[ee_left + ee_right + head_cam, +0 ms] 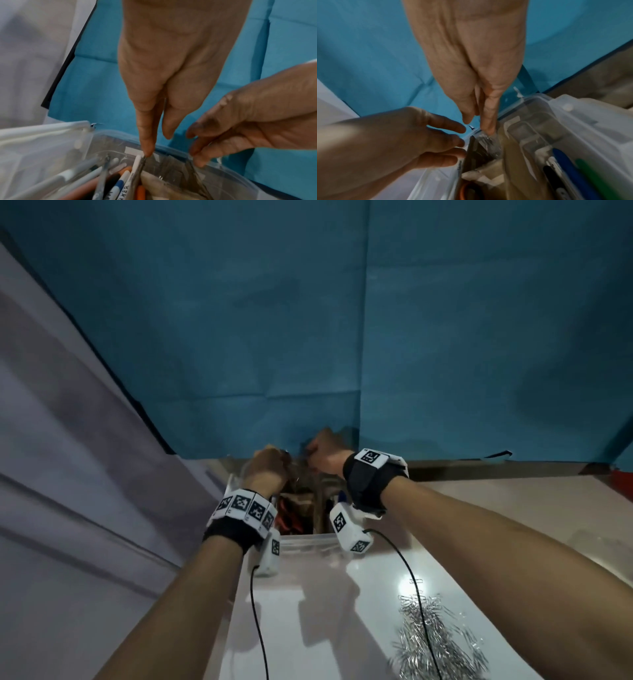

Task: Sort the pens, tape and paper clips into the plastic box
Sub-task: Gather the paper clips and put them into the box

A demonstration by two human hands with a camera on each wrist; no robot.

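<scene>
At the far end of the plastic box (301,542), both hands work close together over one small spot. To the left of the box hangs a grey curtain (68,474), and behind the box is a blue cloth (342,320).

Inside the box, on its left side, lie the pens (109,180), packed side by side, so that part of the job looks done. Next to them, in the middle part of the box, sits a thin clear bag (173,170). It may be for the paper clips, but I cannot be sure.

The left hand (171,75) points down at the far wall of the box. Its fingers (145,140) are long and straight, and the tips pinch the left top edge of the bag. The right hand (471,65) does the same on the other side: its fingertips (488,121) pinch the right top edge, beside the wall. I think the two hands pull the edges apart to hold the bag's mouth wide.

On the right side of the box are more pens (565,171), blue, black and green ones.

Nearer than the box and to its right, the paper clips (442,642) lie in a shiny heap on the white table (325,611). They are not in the box yet. I cannot see any tape for sure.
</scene>
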